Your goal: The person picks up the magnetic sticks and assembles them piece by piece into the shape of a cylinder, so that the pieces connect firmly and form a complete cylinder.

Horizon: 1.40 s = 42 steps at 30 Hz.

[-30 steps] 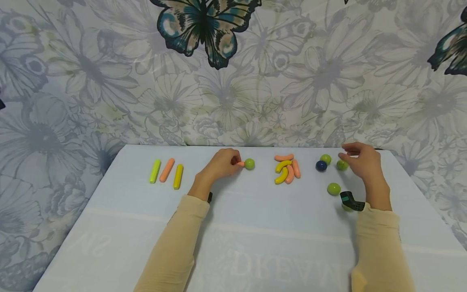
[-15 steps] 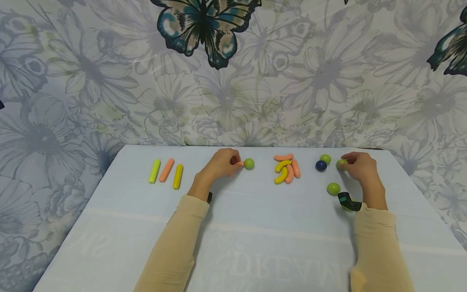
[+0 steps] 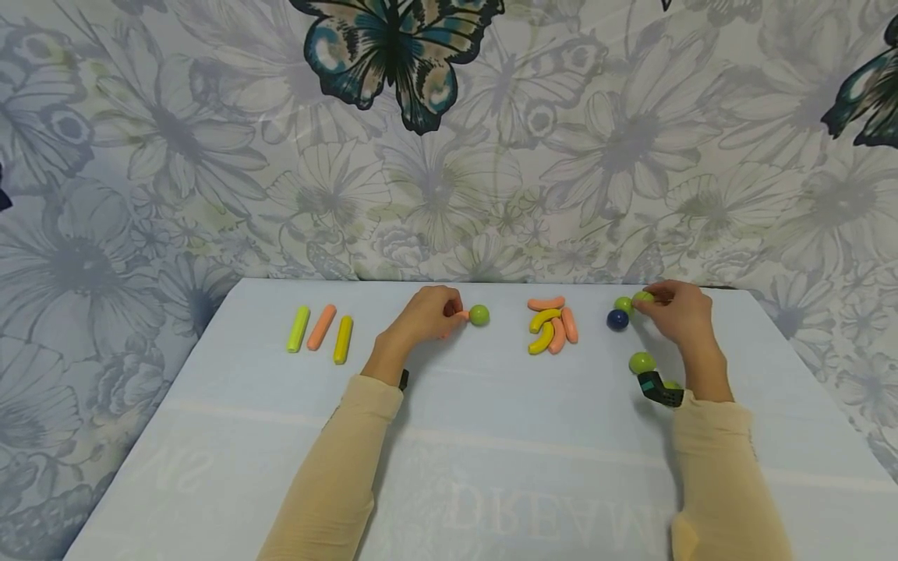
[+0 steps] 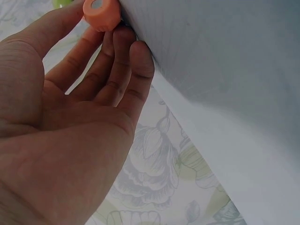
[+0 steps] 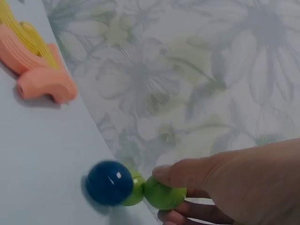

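Note:
My left hand [image 3: 429,313] pinches an orange stick [image 4: 103,16] between thumb and fingers; its near end shows a grey disc. A green ball [image 3: 479,315] sits at the stick's far tip. On the right, my right hand [image 3: 680,312] holds a green ball [image 5: 164,193] between thumb and fingers. Right beside that ball are a second green ball [image 3: 622,305] and a dark blue ball [image 5: 110,183], which partly covers the second green one in the right wrist view. Most of the orange stick is hidden by the left hand in the head view.
Lime [image 3: 298,329], orange [image 3: 321,327] and yellow [image 3: 343,340] sticks lie at the left. Curved yellow and salmon pieces [image 3: 570,324] cluster mid-table. Another green ball [image 3: 641,363] lies near the right wrist's black device [image 3: 659,389], which partly hides one more. Patterned fabric hangs behind.
My right hand has come down to a green ball, gripped it and carried it left and back, beside the green and blue balls. My left hand has stayed in place.

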Each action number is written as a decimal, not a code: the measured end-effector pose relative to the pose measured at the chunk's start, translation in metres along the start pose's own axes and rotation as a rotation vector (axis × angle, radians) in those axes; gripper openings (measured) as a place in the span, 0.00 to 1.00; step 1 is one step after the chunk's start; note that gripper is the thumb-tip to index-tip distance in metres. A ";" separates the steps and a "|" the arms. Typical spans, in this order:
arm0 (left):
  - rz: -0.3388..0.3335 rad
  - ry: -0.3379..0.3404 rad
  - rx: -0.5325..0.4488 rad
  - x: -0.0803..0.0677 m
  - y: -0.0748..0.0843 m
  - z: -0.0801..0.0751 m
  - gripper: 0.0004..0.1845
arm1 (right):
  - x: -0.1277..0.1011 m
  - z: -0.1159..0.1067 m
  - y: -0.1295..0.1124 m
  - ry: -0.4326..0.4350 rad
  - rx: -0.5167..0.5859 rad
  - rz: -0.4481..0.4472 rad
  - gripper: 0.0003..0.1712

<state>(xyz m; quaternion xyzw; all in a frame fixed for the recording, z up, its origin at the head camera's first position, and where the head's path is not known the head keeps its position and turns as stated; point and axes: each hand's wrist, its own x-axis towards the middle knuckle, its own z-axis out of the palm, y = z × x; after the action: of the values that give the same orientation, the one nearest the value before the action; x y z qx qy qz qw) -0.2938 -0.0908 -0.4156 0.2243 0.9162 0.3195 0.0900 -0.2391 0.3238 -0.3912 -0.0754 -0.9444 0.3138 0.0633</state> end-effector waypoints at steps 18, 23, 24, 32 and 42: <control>-0.003 0.002 0.025 0.001 -0.003 0.001 0.08 | -0.001 0.025 -0.048 0.091 0.069 -0.175 0.23; 0.005 0.008 0.033 0.002 -0.003 0.002 0.08 | -0.001 0.034 -0.057 0.102 0.096 -0.248 0.20; 0.005 0.008 0.034 0.002 -0.003 0.002 0.08 | -0.001 0.036 -0.059 0.108 0.101 -0.262 0.20; -0.001 0.002 0.029 0.004 -0.003 0.003 0.08 | -0.004 0.051 -0.073 0.105 0.141 -0.336 0.18; -0.002 0.001 0.028 0.005 -0.003 0.003 0.08 | -0.018 0.087 -0.107 -0.025 0.134 -0.435 0.19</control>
<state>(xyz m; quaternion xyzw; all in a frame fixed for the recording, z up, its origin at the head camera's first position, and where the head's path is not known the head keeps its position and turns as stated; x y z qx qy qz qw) -0.2982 -0.0893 -0.4199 0.2246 0.9209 0.3066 0.0868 -0.2474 0.1851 -0.3974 0.1382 -0.9161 0.3558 0.1228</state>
